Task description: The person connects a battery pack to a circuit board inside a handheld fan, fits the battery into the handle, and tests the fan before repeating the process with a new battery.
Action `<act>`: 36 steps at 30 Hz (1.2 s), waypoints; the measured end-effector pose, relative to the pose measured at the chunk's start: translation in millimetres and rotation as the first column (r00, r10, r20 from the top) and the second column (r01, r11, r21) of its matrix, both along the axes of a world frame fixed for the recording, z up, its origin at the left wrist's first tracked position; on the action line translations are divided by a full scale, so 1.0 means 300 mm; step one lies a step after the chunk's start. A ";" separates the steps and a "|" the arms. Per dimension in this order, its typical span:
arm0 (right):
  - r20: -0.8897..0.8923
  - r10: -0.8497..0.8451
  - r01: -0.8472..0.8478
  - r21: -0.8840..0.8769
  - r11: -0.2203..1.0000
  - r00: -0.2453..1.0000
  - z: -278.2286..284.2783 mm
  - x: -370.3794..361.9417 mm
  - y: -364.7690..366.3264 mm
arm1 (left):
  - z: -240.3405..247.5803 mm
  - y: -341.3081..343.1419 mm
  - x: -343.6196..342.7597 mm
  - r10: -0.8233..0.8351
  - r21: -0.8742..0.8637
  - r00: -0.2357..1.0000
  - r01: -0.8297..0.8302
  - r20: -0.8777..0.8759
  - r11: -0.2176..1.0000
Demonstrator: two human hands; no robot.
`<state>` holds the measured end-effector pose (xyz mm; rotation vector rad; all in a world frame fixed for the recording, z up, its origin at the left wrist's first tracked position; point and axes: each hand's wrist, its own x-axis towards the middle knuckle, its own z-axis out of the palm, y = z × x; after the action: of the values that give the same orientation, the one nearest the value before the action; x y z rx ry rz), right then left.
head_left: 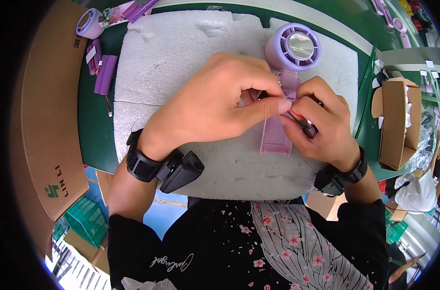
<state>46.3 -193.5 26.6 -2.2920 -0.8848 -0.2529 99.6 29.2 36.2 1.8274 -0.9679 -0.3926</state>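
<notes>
A light purple handheld fan (273, 50) lies on the white foam board with its round head pointing away from me. The opened handle shell (276, 137) extends toward me beneath my hands. My left hand (210, 101) is closed in a pinch over the upper handle, its thumb and index fingertip together; what they hold is hidden. Close beside it, my right hand (326, 116) has its fingers curled around thin red and black wires (297, 116). A small dark shiny part (308, 129) shows under the right fingers, too covered to identify.
The foam board (167, 53) rests on a green table. Purple battery packs (105, 75) with wires lie at its left, and another fan (89, 23) with a circuit board sits far left. A large carton (48, 121) stands left, an opened cardboard box (394, 125) right. People work farther right.
</notes>
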 end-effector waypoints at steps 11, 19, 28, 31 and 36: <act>0.009 -0.089 0.086 0.166 0.982 0.996 -0.017 0.008 0.002 | -0.009 -0.005 -0.009 0.030 -0.073 0.903 -0.068 -0.428 0.995; -0.093 -0.033 0.045 0.130 0.991 0.995 -0.008 0.009 -0.024 | -0.007 0.013 0.008 -0.045 -0.139 0.838 -0.037 -0.543 0.990; -0.116 0.026 -0.014 0.106 0.994 0.993 -0.012 0.017 -0.019 | 0.004 0.012 0.009 0.015 -0.139 0.820 -0.115 -0.573 0.984; -0.118 0.024 -0.010 0.120 0.993 0.993 -0.014 0.018 -0.021 | 0.002 0.011 0.012 0.003 -0.145 0.817 -0.107 -0.577 0.984; -0.147 0.006 0.015 0.139 0.990 0.989 -0.010 0.017 -0.025 | 0.008 0.015 0.014 -0.002 -0.131 0.844 -0.080 -0.537 0.988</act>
<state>51.5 -200.9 23.6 -2.1523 -0.7625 -0.1409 103.8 33.6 38.7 1.4751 -0.5482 -0.7414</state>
